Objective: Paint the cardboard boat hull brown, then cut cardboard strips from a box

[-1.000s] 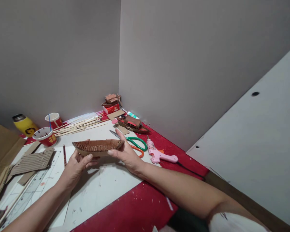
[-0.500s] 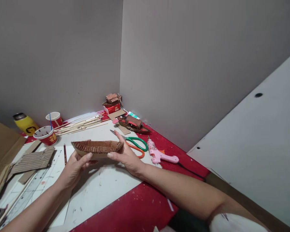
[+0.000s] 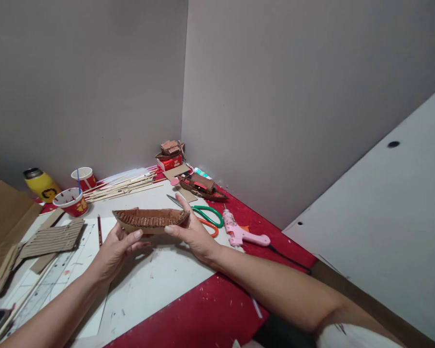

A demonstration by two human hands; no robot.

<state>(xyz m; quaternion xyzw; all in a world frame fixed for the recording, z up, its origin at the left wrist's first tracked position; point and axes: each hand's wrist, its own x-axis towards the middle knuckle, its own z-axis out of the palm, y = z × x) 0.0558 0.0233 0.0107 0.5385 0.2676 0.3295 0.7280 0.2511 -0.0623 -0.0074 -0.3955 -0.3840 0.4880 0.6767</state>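
A small brown cardboard boat with a ribbed inner floor is held level above the white board. My left hand grips its left part from below, thumb on the near side. At the right end my right hand holds it between thumb and fingers. Scissors with green and orange handles lie just beyond my right hand. Beside them rests a pink glue gun.
Two model boats, one on the table and one on a red box, stand near the corner. Wooden sticks, paper cups, a yellow bottle, a pencil and corrugated cardboard lie left.
The whole view has shifted slightly, so things appear a little farther right. The boat is tilted slightly differently; both hands still hold it.
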